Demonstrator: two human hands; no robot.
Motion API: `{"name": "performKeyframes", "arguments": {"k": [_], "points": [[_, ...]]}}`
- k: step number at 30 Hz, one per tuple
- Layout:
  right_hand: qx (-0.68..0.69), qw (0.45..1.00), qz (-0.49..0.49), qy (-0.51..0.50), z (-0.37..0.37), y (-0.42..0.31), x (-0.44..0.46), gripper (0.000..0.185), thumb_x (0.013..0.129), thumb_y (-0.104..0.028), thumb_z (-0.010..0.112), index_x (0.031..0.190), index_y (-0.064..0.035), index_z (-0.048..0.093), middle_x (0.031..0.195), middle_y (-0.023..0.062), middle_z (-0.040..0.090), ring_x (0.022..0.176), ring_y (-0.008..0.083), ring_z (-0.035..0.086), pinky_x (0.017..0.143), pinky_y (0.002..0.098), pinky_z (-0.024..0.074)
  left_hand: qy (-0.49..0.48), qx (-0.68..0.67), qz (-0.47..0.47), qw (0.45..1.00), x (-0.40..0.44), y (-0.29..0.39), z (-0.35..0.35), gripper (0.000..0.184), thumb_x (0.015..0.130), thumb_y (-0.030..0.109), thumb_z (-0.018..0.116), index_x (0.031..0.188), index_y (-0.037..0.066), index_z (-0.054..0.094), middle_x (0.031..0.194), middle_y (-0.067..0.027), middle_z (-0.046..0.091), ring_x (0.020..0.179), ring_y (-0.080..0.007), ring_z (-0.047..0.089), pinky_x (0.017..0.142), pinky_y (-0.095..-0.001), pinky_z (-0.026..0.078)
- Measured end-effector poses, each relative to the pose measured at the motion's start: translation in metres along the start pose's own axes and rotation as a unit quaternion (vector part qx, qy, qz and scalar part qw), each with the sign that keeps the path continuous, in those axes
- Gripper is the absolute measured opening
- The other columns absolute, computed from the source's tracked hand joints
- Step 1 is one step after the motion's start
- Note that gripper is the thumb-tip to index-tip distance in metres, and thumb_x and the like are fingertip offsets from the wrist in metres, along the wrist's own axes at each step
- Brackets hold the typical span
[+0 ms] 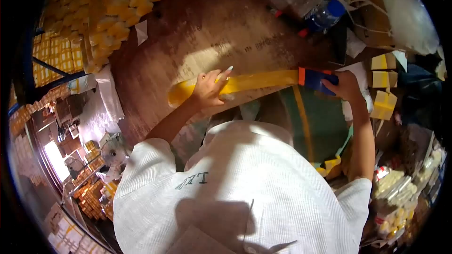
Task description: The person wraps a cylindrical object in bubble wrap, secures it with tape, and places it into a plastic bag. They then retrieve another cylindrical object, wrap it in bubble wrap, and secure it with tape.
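A strip of yellow packing tape stretches across in front of me, above the near edge of a worn brown work surface. My left hand curls over the strip near its left end, fingers partly spread, one fingertip pointing up. A rounded yellow end sticks out past that hand; whether a package lies under it I cannot tell. My right hand is closed round a blue tape dispenser with an orange edge, at the right end of the strip.
A bottle with a blue cap lies at the back right. Small yellow-taped boxes are stacked on the right. Many wrapped yellow packages pile up at the back left. A fan stands at the left.
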State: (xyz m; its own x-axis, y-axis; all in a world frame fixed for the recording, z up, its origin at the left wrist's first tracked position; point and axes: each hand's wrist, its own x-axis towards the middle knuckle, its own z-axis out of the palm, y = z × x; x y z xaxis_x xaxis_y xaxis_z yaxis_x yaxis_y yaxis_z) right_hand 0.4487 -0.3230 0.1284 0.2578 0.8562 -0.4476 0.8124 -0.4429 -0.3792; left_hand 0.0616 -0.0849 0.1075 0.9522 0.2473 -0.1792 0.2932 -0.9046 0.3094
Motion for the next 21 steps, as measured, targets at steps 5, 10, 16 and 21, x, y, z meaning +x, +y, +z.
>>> {"name": "performKeyframes", "arguments": {"k": [5, 10, 16, 21], "points": [[0.147, 0.989, -0.024, -0.015, -0.037, 0.002, -0.012, 0.042, 0.077, -0.039, 0.063, 0.088, 0.0010, 0.065, 0.066, 0.0154, 0.062, 0.055, 0.0246, 0.060, 0.058, 0.0347, 0.0486, -0.057, -0.024, -0.054, 0.997, -0.014, 0.026, -0.072, 0.105, 0.052, 0.040, 0.078, 0.136, 0.006, 0.025, 0.128, -0.0161, 0.040, 0.114, -0.0307, 0.041, 0.090, -0.0416, 0.032], [0.225, 0.950, -0.195, 0.095, -0.041, -0.034, 0.007, 0.033, 0.075, -0.028, 0.067, 0.089, 0.0021, 0.063, 0.070, 0.0136, 0.062, 0.063, 0.0207, 0.060, 0.060, 0.0332, 0.0475, -0.013, -0.104, -0.167, 0.980, -0.078, 0.012, -0.096, 0.109, 0.051, 0.034, 0.081, 0.138, 0.005, 0.021, 0.132, -0.0190, 0.035, 0.119, -0.0361, 0.037, 0.102, -0.0412, 0.029], [0.282, 0.930, -0.235, -0.029, -0.024, -0.132, 0.057, 0.036, 0.075, -0.030, 0.069, 0.095, -0.0007, 0.063, 0.080, 0.0107, 0.064, 0.071, 0.0182, 0.059, 0.066, 0.0306, 0.0468, 0.058, -0.224, -0.338, 0.912, -0.165, -0.008, -0.095, 0.110, 0.056, 0.020, 0.080, 0.141, 0.008, 0.011, 0.132, -0.0199, 0.035, 0.119, -0.0358, 0.038, 0.100, -0.0408, 0.034], [0.184, 0.943, -0.224, -0.162, -0.009, -0.226, 0.077, 0.045, 0.083, -0.040, 0.060, 0.104, -0.0005, 0.058, 0.084, 0.0098, 0.062, 0.076, 0.0172, 0.057, 0.068, 0.0297, 0.0458, 0.149, -0.248, -0.284, 0.914, -0.211, -0.047, -0.114, 0.107, 0.058, 0.007, 0.075, 0.142, 0.012, 0.009, 0.131, -0.0195, 0.036, 0.116, -0.0335, 0.043, 0.098, -0.0381, 0.037]]}}
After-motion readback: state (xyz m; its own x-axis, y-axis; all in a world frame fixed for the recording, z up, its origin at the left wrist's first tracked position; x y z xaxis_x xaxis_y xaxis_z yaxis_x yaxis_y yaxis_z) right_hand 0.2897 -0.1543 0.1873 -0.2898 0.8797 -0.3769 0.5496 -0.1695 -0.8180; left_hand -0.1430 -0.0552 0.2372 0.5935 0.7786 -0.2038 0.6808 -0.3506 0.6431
